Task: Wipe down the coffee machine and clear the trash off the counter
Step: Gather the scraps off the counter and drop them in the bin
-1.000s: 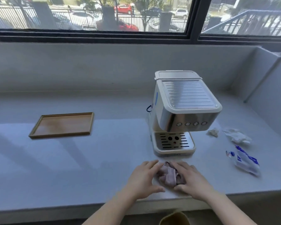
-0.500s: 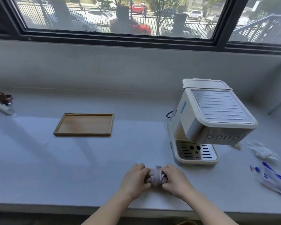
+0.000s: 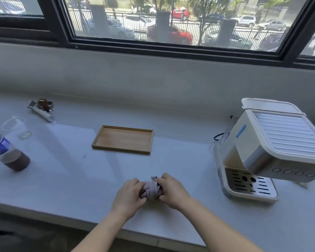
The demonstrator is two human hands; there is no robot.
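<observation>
The job looks like it has only just begun. The left hand (image 3: 129,195) and the right hand (image 3: 171,191) are close together near the front edge of the tabletop (image 3: 180,160). Both have their fingers curled round a small grey cloth (image 3: 151,189), and they squeeze it into a ball between them. The cloth sits low on the tabletop, or just touches it. It is off to the left of the coffee machine (image 3: 273,148) and does not touch it. I think no wiping of the machine has been done, because the cloth is bunched up and away from it, though I cannot see if the machine is dirty or clean. The trash looks like it is waiting too. Far to the left are a bottle (image 3: 7,155) with some brown drink in it and a clear cup (image 3: 16,127), and both are on the tabletop. Behind them lies a white-handled tool (image 3: 41,108) with something brown at one end. I cannot tell if that is trash. A wooden tray (image 3: 123,139) sits in the middle with nothing in it. So the wiping and the tidying are both left to do.
</observation>
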